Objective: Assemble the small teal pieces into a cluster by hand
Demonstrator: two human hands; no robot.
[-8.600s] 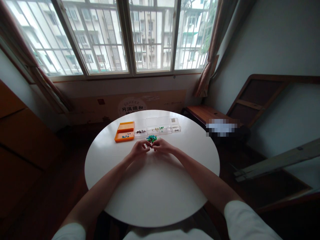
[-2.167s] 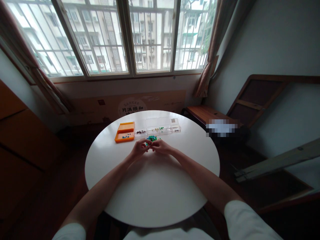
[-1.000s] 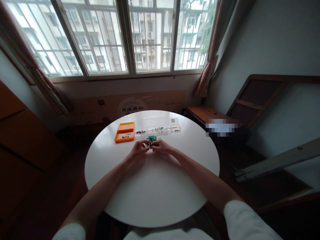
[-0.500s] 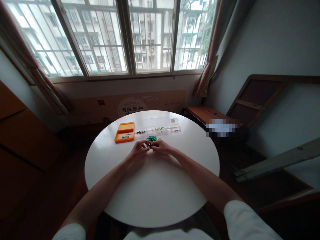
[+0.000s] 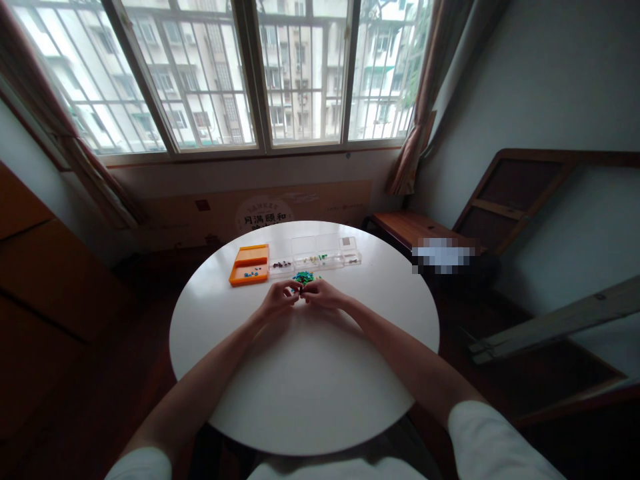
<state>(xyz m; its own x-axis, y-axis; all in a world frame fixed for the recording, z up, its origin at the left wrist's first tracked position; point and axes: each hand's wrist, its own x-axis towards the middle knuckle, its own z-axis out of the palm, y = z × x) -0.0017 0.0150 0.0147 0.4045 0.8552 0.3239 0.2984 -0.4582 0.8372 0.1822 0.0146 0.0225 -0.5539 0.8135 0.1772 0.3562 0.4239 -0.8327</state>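
My left hand point(image 5: 280, 297) and my right hand point(image 5: 321, 293) meet over the middle of the round white table point(image 5: 310, 387). Between their fingertips they pinch a small dark piece point(image 5: 301, 289), too small to make out in detail. Right behind the fingers lies a pile of tiny green and blue pieces point(image 5: 303, 276), partly hidden by my hands. Beyond my left hand stands an orange tray point(image 5: 249, 255) with a few small blue pieces in it. To its right, a row of clear plastic boxes point(image 5: 305, 262) with raised lids holds dark, pale and green bits.
A barred window point(image 5: 260, 80) and a long printed cardboard box point(image 5: 195, 213) are behind the table. On the right stands a low wooden bench point(image 5: 410, 227) with a blurred-out pale item. An orange-brown cabinet point(image 5: 35, 267) is at the left.
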